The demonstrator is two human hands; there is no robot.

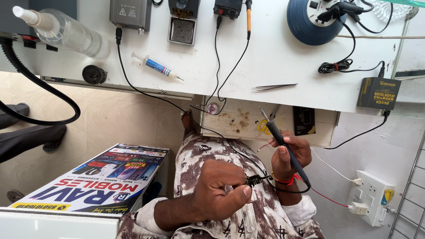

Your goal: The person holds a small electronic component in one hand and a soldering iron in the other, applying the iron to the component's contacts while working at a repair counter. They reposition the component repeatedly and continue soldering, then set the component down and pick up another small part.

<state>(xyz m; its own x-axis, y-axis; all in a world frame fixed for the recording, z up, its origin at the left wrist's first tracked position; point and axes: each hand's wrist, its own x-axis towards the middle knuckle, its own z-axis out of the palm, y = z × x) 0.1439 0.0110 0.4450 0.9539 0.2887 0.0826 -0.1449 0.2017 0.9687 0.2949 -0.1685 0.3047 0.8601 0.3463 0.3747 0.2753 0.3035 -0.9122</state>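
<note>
White workbench (274,57) — tweezers (272,87), syringe (156,66) — over beige tiled floor (110,124).

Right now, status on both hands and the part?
Left hand pinching small circuit board over lap. Right hand gripping soldering iron, tip up, clear of board. Iron's black cable trails across lap beside board.

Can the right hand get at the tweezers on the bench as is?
Probably not: the right hand is wrapped around the soldering iron, so it isn't free. The tweezers lie uncovered on the white bench.
</note>
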